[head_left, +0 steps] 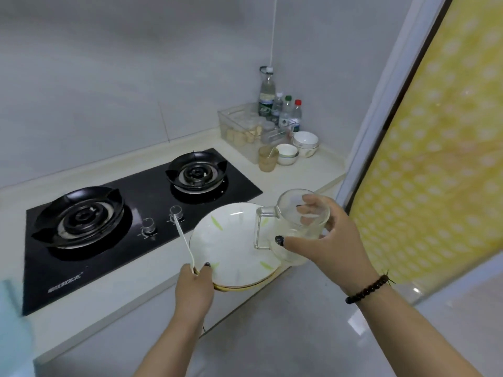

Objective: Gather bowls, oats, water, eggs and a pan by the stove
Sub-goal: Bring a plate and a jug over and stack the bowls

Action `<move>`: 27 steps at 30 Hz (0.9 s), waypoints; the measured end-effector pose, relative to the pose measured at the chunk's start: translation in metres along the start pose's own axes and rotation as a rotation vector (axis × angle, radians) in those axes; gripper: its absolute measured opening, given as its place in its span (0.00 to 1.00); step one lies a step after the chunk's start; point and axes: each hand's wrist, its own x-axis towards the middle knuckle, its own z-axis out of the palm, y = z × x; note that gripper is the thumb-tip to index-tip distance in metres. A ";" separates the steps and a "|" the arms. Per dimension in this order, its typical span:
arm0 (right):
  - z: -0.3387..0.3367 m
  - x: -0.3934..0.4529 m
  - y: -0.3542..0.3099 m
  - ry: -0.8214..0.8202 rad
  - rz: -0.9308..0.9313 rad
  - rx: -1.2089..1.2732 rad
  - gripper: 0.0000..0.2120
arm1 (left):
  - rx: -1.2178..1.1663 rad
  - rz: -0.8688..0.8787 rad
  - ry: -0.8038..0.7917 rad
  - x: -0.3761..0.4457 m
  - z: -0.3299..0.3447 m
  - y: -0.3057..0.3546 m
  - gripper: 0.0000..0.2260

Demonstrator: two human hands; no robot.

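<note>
My left hand (193, 287) grips the near rim of a white plate with green leaf marks (228, 246), stacked on a yellow-rimmed dish, together with a thin white utensil (183, 238). My right hand (326, 240) holds a clear glass pitcher (294, 227) from the side, above the plate's right edge, at the counter's front. A two-burner black gas stove (130, 213) lies to the left. White bowls (304, 144) stand stacked at the back right beside an amber glass (268, 159).
A clear plastic bin (245, 126) with jars and several bottles (280, 107) fills the back corner. A yellow dotted curtain (435, 159) hangs on the right. The cream counter (299, 175) ends just right of the plate.
</note>
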 end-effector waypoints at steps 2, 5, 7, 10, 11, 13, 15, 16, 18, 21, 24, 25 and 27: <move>-0.012 0.026 0.008 0.017 0.002 0.005 0.32 | 0.005 -0.008 0.008 0.019 0.019 0.010 0.08; -0.024 0.057 0.025 0.031 0.025 -0.004 0.32 | 0.011 -0.012 0.019 0.044 0.042 0.024 0.07; -0.029 0.083 0.038 0.040 0.045 -0.008 0.32 | 0.010 -0.018 0.015 0.065 0.059 0.034 0.06; -0.032 0.126 0.056 0.043 0.071 -0.037 0.32 | 0.016 -0.021 0.018 0.101 0.084 0.046 0.05; -0.032 0.139 0.060 0.044 0.078 -0.046 0.32 | 0.021 -0.025 0.029 0.110 0.091 0.050 0.04; -0.032 0.177 0.068 0.043 0.090 -0.063 0.32 | 0.031 -0.035 0.040 0.134 0.106 0.063 0.04; -0.031 0.214 0.073 0.028 0.090 -0.072 0.32 | 0.045 -0.045 0.054 0.156 0.119 0.073 0.06; -0.029 0.230 0.074 0.023 0.087 -0.080 0.32 | 0.062 -0.044 0.066 0.164 0.124 0.078 0.07; -0.025 0.262 0.078 0.026 0.065 -0.085 0.32 | 0.088 -0.028 0.090 0.182 0.130 0.091 0.08; -0.021 0.310 0.091 0.008 0.039 -0.088 0.32 | 0.130 -0.024 0.126 0.207 0.142 0.106 0.08; -0.018 0.358 0.104 -0.064 0.030 -0.089 0.31 | 0.096 -0.047 0.183 0.227 0.156 0.118 0.06; -0.016 0.371 0.108 -0.093 0.028 -0.099 0.31 | 0.089 -0.051 0.204 0.232 0.160 0.123 0.05; -0.014 0.405 0.117 -0.158 0.005 -0.109 0.31 | 0.083 -0.049 0.255 0.241 0.172 0.134 0.03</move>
